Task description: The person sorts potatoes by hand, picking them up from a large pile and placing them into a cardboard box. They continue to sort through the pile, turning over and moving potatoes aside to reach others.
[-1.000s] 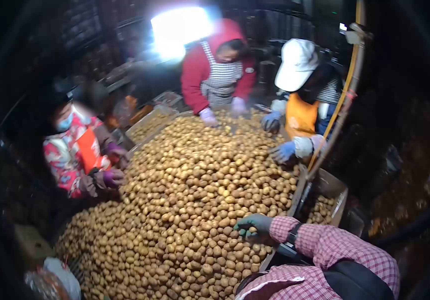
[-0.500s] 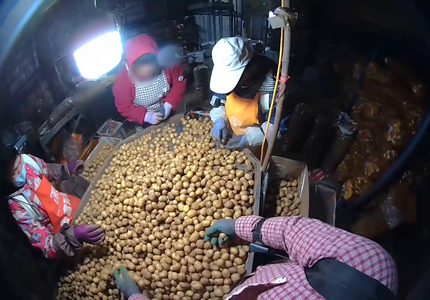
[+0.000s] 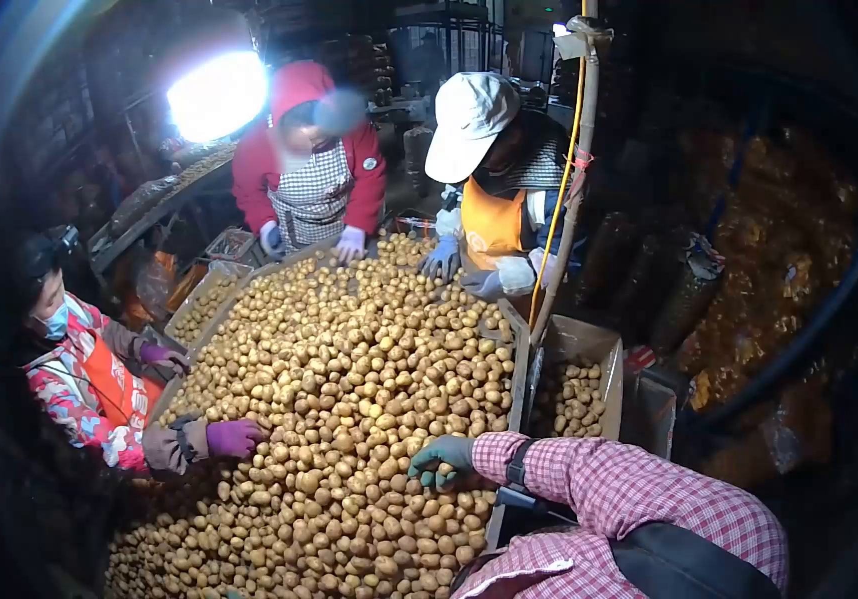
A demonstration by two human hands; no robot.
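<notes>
The right hand [image 3: 441,461], in a green knit glove below a pink checked sleeve [image 3: 599,484] and a dark wristwatch [image 3: 517,462], lies on the potatoes [image 3: 349,389]. Its fingers curl down among them, and I cannot tell whether they grip one. The potatoes are small, rounded and dull yellow, heaped across a walled sorting table [image 3: 520,351].

The left hand, at the lower edge half a second ago, is out of view. A co-worker's purple-gloved hand [image 3: 234,437] has reached further onto the heap.

A cardboard box [image 3: 594,347] partly filled with potatoes stands just beside the table. A bright lamp [image 3: 217,95] glares in the dark shed.
</notes>
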